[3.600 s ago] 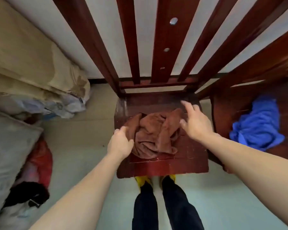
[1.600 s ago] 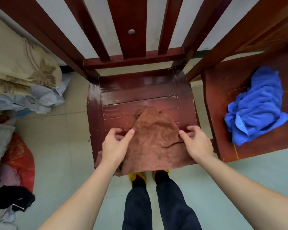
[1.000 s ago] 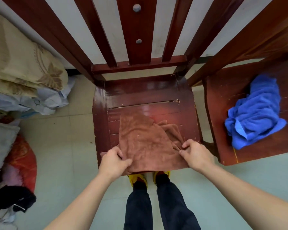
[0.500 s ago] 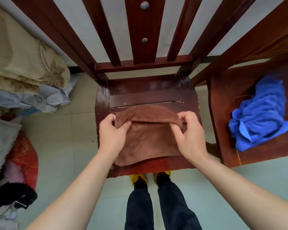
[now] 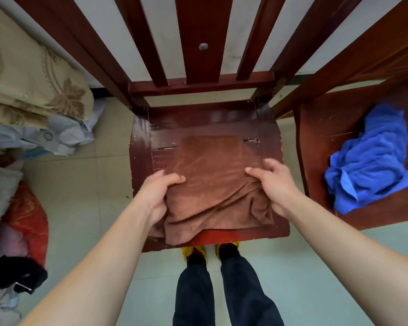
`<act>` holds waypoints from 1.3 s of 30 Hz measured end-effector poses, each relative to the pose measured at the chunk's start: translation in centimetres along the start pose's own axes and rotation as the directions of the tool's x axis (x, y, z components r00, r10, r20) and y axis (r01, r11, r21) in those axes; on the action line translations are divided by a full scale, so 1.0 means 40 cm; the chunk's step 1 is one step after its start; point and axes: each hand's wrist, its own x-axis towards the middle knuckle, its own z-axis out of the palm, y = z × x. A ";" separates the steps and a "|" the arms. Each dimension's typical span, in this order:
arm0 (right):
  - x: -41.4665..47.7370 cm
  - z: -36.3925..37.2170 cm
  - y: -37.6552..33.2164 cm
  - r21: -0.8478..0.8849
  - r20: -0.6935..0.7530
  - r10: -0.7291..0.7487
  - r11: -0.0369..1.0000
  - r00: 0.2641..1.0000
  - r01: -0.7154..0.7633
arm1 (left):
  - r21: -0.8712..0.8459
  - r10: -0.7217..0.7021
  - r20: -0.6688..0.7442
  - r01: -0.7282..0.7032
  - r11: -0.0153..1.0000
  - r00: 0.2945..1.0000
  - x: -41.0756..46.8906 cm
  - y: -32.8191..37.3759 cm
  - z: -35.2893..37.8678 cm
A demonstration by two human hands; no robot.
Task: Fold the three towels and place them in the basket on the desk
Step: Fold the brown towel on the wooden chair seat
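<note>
While my left hand [image 5: 159, 192] and right hand [image 5: 275, 184] pinch opposite sides of the brown towel [image 5: 212, 175] on the chair seat [image 5: 198, 123], its bunched near edge reaches the front lip; an uneven pull could drag it off.

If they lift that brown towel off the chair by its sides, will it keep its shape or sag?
Probably sags: the brown towel wrinkles and bunches between the left hand and right hand. Likely light: it looks thin, lying in soft folds.
</note>
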 end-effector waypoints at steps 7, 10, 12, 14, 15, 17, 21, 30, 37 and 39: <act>-0.079 -0.043 0.021 -0.559 -0.049 -0.498 0.732 0.866 0.389 | 0.244 0.211 -0.145 -0.172 0.954 0.967 -0.026 0.003 -0.017; -0.050 -0.083 0.115 -0.625 0.061 0.000 0.780 0.998 0.038 | 0.457 -0.079 -0.197 0.163 0.875 0.977 -0.024 -0.062 -0.057; -0.028 -0.090 0.134 -0.481 0.115 0.234 0.864 0.965 -0.152 | 0.456 -0.205 -0.183 0.268 0.849 0.961 -0.006 -0.074 -0.077; 0.001 -0.080 0.116 -0.374 0.014 0.189 0.912 0.982 -0.170 | 0.338 -0.164 -0.187 0.220 0.915 0.969 0.018 -0.052 -0.082; 0.020 -0.071 0.103 -0.351 -0.096 0.132 0.923 0.987 -0.158 | 0.287 -0.102 -0.219 0.164 0.944 0.970 0.035 -0.038 -0.076; 0.055 -0.051 0.063 -0.375 -0.289 0.010 0.919 0.957 -0.123 | 0.330 0.080 -0.329 0.035 0.943 0.941 0.071 -0.009 -0.057; 0.102 -0.021 -0.002 -0.450 -0.378 -0.054 0.883 0.924 -0.133 | 0.786 0.519 -0.235 -0.154 0.599 0.822 0.130 0.034 0.001; 0.075 -0.058 -0.017 -0.153 -0.217 -0.194 0.975 0.957 0.163 | 0.804 0.571 0.183 -0.456 0.382 0.800 0.103 0.084 0.078; 0.089 -0.068 -0.071 -0.103 -0.247 -0.321 0.947 0.914 0.305 | 0.783 0.374 0.287 -0.441 0.438 0.882 -0.007 0.169 -0.052; 0.109 -0.063 -0.102 -0.115 -0.278 -0.351 0.936 0.894 0.331 | 0.785 0.421 0.186 -0.392 0.479 0.888 -0.005 0.213 -0.073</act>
